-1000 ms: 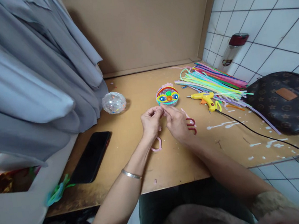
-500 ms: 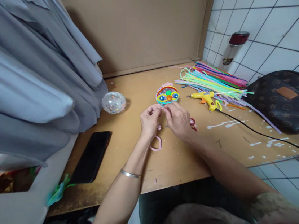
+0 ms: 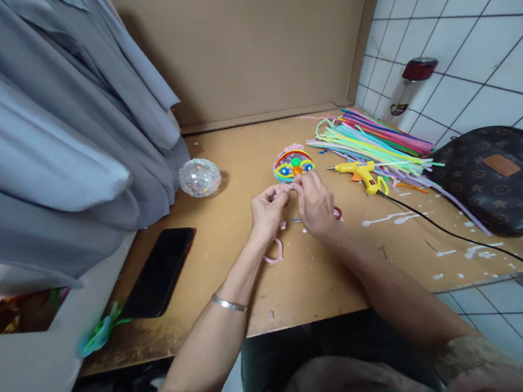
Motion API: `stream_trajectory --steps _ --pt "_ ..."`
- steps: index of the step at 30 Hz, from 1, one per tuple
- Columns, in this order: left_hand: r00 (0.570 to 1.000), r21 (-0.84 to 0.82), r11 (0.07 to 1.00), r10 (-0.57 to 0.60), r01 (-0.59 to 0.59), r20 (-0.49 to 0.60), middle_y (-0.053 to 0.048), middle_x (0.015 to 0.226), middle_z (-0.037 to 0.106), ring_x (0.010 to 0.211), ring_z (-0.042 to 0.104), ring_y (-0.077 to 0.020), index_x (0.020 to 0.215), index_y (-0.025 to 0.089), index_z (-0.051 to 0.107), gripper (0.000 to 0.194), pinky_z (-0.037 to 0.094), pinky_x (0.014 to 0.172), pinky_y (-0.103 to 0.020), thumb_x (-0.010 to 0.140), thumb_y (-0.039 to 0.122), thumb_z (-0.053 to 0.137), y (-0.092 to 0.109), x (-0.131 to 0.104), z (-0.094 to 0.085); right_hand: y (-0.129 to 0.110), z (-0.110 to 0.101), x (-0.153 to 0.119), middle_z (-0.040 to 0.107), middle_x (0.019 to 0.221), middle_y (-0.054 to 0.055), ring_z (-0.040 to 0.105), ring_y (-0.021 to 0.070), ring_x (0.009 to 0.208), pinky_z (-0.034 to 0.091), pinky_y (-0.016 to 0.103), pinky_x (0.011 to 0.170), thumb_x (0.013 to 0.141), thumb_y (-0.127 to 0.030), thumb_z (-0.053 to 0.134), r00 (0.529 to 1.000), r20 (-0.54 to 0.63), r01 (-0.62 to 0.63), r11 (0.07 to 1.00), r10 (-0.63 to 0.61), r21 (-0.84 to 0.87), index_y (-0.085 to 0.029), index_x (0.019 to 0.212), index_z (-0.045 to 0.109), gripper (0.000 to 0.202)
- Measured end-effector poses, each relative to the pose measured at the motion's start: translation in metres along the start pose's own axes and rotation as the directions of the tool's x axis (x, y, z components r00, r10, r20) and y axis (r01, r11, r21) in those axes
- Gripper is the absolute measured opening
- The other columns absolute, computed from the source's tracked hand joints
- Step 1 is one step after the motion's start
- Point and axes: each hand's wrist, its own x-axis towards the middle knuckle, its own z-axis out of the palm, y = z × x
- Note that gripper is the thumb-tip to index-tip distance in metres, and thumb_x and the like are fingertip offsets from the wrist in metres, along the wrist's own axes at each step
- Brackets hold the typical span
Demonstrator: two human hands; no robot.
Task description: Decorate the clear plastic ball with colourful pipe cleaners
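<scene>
Head view | left hand [image 3: 269, 212] and right hand [image 3: 316, 205]: fingertips pinching small pale-pink piece [image 3: 290, 187] between them, long axis hidden | round, multicoloured face-patterned ornament [image 3: 295, 162] just beyond fingertips, right hand nearer

a brown tabletop [image 3: 239, 151] carries a phone [image 3: 159, 273], clear ball [image 3: 199, 178], decorated ball [image 3: 295, 162], pipe cleaners [image 3: 369, 141] and yellow glue gun [image 3: 368, 179].

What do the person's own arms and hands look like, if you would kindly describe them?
The left hand and right hand are ungloved. A slim silver-coloured bracelet circles the left forearm; the right forearm has none. Muted khaki-brown sleeves end near the elbows.
</scene>
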Motion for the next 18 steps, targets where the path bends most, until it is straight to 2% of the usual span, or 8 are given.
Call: stream_trajectory --steps 4,8,14,18 --pt "0.999 -0.055 0.997 0.044 -0.045 -0.016 0.003 0.056 0.053 0.049 0.043 -0.0056 0.067 0.014 0.064 0.026 0.034 0.044 -0.016 0.069 0.038 0.071 -0.0002 -0.0006 0.0028 -0.0009 0.001 0.0009 0.063 0.085 0.009 0.06 0.0226 0.082 0.047 0.035 0.074 0.096 -0.027 0.04 0.996 -0.021 -0.08 0.987 0.084 0.136 -0.022 0.085 0.056 0.02" --pt "0.994 -0.073 0.991 0.108 -0.11 -0.03 0.002 0.06 0.057 0.054 0.047 -0.0058 0.065 0.014 0.064 0.023 0.04 0.053 -0.017 0.071 0.036 0.071 -0.004 -0.0003 0.0043 -0.0046 0.0027 -0.0004 0.064 0.077 0.005 0.06 0.0204 0.074 0.048 0.033 0.07 0.092 -0.029 0.046 0.97 0.035 -0.238 0.913 0.24 0.33 -0.022 0.085 0.055 0.013" --pt "0.992 -0.014 0.993 0.116 -0.117 -0.058 0.003 0.059 0.056 0.046 0.038 -0.0049 0.072 0.014 0.067 0.028 0.031 0.043 -0.018 0.074 0.042 0.071 -0.0075 -0.0043 0.0052 -0.0053 0.0076 -0.0032 0.065 0.072 0.002 0.06 0.0167 0.068 0.05 0.03 0.068 0.088 -0.031 0.052 0.906 0.101 -0.399 0.753 0.41 0.523 -0.022 0.081 0.059 0.014" --pt "0.987 0.017 0.99 0.143 -0.142 -0.066 0.002 0.061 0.058 0.051 0.042 -0.0061 0.074 0.014 0.069 0.028 0.037 0.047 -0.017 0.073 0.042 0.073 -0.003 -0.0077 0.0056 -0.0063 0.006 -0.0014 0.066 0.069 0.001 0.06 0.0149 0.064 0.051 0.028 0.065 0.086 -0.033 0.055 0.88 0.158 -0.447 0.668 0.448 0.595 -0.02 0.078 0.061 0.016"
